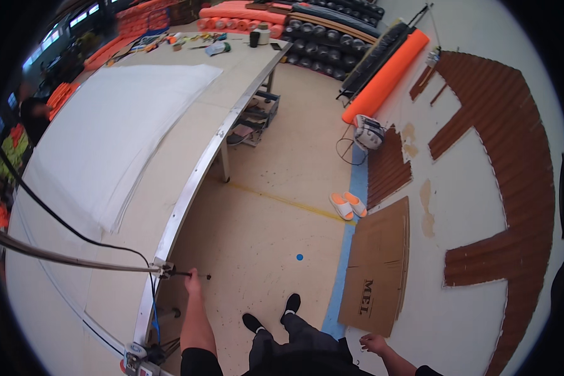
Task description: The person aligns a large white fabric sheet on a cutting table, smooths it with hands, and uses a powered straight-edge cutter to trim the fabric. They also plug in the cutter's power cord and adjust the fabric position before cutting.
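Observation:
My left hand [193,282] is closed around a dark handle [185,274], which sticks out from a metal bracket [163,269] at the table's near edge. A long metal rail [75,258] runs left from that bracket across the work table [131,263]. A black cable [69,222] arches over the table and comes down at the bracket. My right hand [374,343] hangs low beside a cardboard sheet [376,263], its fingers loosely bent and apart, with nothing visible in them. White layered fabric [131,119] lies spread on the table's far part.
Tools and a dark cup [254,39] stand at the table's far end. Slippers [349,205] lie by the wall. An orange roll [388,75] leans near a fan [368,133]. Fabric rolls [319,47] are stacked behind. A wheeled machine [138,360] sits at the table's near corner.

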Tool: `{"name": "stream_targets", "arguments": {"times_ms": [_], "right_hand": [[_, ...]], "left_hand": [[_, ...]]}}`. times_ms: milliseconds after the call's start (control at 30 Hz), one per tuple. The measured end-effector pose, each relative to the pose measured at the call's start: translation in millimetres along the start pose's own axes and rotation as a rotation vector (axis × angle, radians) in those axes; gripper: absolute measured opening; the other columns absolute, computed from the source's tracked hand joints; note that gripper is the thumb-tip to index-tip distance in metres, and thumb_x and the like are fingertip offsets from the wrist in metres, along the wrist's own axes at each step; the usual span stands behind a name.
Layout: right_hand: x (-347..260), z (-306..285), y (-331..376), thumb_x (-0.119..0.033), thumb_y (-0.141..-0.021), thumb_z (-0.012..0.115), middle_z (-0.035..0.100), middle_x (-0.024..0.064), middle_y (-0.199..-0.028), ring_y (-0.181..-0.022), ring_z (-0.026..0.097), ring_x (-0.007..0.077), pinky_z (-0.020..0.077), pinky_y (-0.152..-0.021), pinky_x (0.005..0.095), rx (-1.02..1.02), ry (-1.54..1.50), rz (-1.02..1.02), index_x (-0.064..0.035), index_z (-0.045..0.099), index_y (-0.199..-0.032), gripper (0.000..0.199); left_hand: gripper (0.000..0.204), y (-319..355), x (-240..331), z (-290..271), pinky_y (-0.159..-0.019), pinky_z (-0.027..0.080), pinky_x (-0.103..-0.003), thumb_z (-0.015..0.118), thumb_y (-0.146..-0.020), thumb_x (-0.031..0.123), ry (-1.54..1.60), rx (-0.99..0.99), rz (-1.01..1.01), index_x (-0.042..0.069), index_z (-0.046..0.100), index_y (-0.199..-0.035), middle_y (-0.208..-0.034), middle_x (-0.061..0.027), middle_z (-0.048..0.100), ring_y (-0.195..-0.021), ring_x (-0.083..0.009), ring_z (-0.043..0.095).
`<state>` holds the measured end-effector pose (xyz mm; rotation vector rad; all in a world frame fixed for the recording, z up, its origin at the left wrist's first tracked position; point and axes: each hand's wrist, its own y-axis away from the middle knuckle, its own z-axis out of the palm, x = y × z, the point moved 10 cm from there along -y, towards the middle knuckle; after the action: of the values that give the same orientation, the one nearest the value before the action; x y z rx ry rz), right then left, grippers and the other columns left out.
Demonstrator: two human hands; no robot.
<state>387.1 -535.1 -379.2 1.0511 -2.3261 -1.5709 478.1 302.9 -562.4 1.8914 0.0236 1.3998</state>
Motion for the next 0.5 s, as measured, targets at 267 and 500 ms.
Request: {"name": "stream_targets", "arguments": {"times_ms": [267, 500], "right_hand": [[-98, 41, -23, -0.043, -0.089, 0.074, 0.078, 0.0160, -0.105, -0.099, 0.075, 0.0363, 0.0582, -0.092, 0.0436, 0.135, 0.460, -0.443, -0.0067, 0.075, -0.121, 0.048], [-348, 120, 102, -0.042, -0.083, 0.079, 0.054, 0.0123, -0.154, -0.148, 0.043, 0.0367, 0.0335, -0.120, 0.0546, 0.273, 0.605, -1.270, -0.0157, 0.055, -0.148, 0.074]], "left_hand": [[0.028, 191, -37, 111, -0.061, 0.037, -0.025, 0.052, -0.111, 0.032, 0.268, -0.379, -0.218, 0.012, 0.070, -0.104, -0.100, 0.0003, 0.070, -0.075, -0.0084, 0.053], [0.026, 358, 14, 178, -0.116, 0.043, -0.042, 0.056, -0.110, 0.025, 0.386, -0.755, -0.489, 0.009, 0.060, -0.129, -0.134, -0.0095, 0.069, -0.130, -0.0232, 0.060]]}}
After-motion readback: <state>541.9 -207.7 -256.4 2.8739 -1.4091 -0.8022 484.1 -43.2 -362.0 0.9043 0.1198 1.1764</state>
